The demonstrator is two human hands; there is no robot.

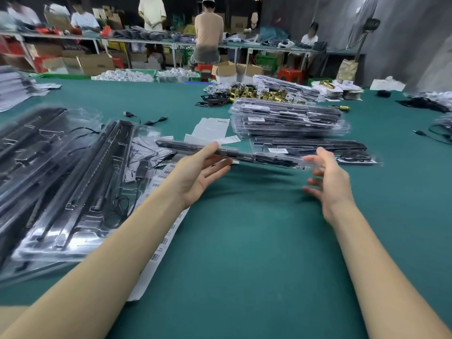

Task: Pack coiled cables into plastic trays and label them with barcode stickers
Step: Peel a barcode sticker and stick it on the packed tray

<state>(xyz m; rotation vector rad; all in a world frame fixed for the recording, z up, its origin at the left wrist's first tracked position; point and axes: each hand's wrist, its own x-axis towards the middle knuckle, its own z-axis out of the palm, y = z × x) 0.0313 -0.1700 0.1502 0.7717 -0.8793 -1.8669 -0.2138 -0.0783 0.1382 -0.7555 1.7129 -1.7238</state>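
Note:
A long clear plastic tray (256, 156) with black parts inside hangs level just above the green table (244, 241). My left hand (195, 172) pinches its left part, thumb on top and fingers underneath. My right hand (330, 177) is at the tray's right end with fingers spread and blurred; I cannot tell whether it touches the tray. Behind lies a stack of packed, labelled trays (288, 118), with one more labelled tray (310, 144) flat in front of it. Barcode sticker sheets (168, 231) lie under my left forearm.
Open trays holding black rods and a coiled cable (80, 182) cover the left side. A white label sheet (210, 128), loose cables (144, 118) and brass parts (256, 92) lie farther back. More cables (437, 133) are at the right edge. People work at benches behind.

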